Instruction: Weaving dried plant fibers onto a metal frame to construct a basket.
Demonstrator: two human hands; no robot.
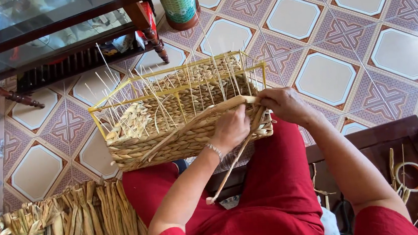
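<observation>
Half-woven basket (pixel 183 115) is sitting centre frame on the person's lap, long axis running left-right, yellow wire frame (pixel 96 119) sticking up above the weave. Left hand (pixel 231 128) is pinching a fibre strand (pixel 232 164) that's trailing down toward lower centre; right hand (pixel 282 104) is gripping the rim at the basket's right end. Both hands are working that right end, with the dried reed bundles (pixel 75 225) lying lower left

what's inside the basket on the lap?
Inside the woven basket: a yellow wire frame, thin upright stakes and plaited inner walls. The left hand and right hand work a fibre strand at its near rim. The bottom is mostly hidden.
</observation>
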